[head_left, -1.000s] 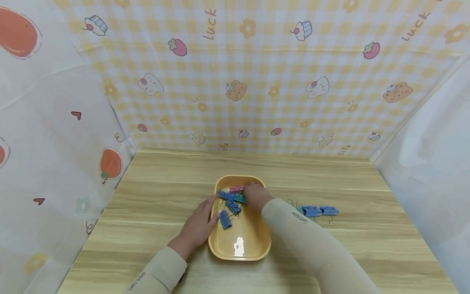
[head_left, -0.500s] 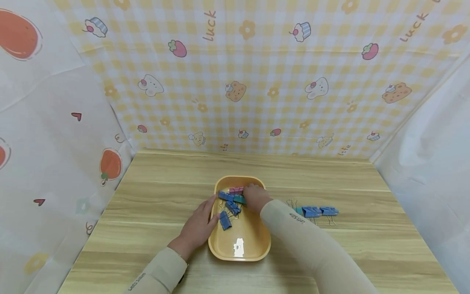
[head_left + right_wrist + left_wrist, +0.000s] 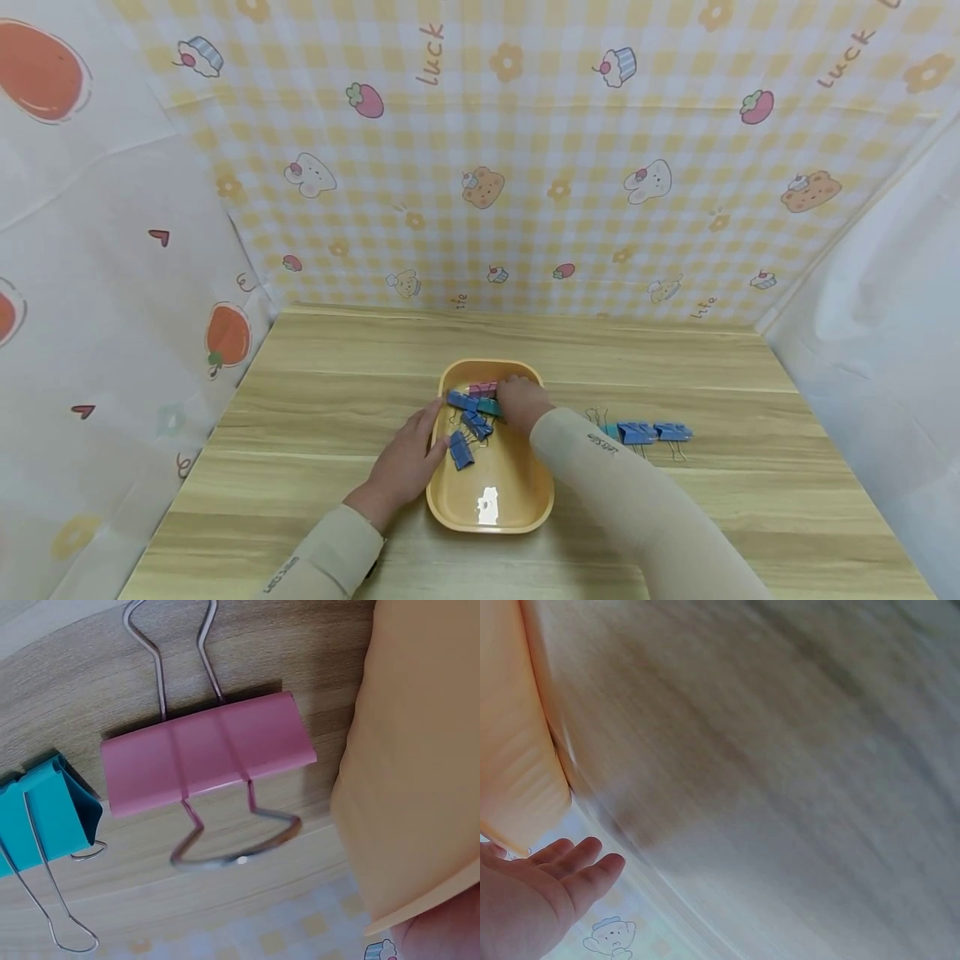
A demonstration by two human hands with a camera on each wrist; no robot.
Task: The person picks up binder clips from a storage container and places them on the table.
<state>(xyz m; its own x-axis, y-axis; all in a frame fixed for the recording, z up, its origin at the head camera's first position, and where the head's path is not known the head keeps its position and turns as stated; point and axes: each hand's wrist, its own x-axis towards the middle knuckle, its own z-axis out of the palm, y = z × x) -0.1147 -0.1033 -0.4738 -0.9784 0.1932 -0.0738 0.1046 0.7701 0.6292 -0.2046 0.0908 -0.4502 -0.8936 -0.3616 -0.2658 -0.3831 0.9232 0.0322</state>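
Observation:
A yellow-orange plastic tray [image 3: 491, 500] holds several binder clips: blue binder clips [image 3: 461, 450], a green binder clip [image 3: 490, 407] and a pink binder clip [image 3: 483, 389]. My left hand [image 3: 402, 460] lies along the tray's left side, thumb over the rim; in the left wrist view its fingers [image 3: 592, 885] extend fairly straight beside the wall. My right hand [image 3: 525, 402] reaches into the tray's far right corner, beside the green and pink clips. Its fingertips are hidden, so whatever they may hold does not show.
Right of the tray, a row of binder clips lies on the wooden table [image 3: 750, 500]: a teal clip [image 3: 45, 817], a pink clip [image 3: 206, 754] hidden from the head view by the right sleeve, and blue clips [image 3: 637, 432]. A patterned cloth [image 3: 555, 125] stands behind.
The right wrist and forearm have shifted very slightly left, showing a little more of the teal clip. The left hand, the tray and the visible clips stay in place.

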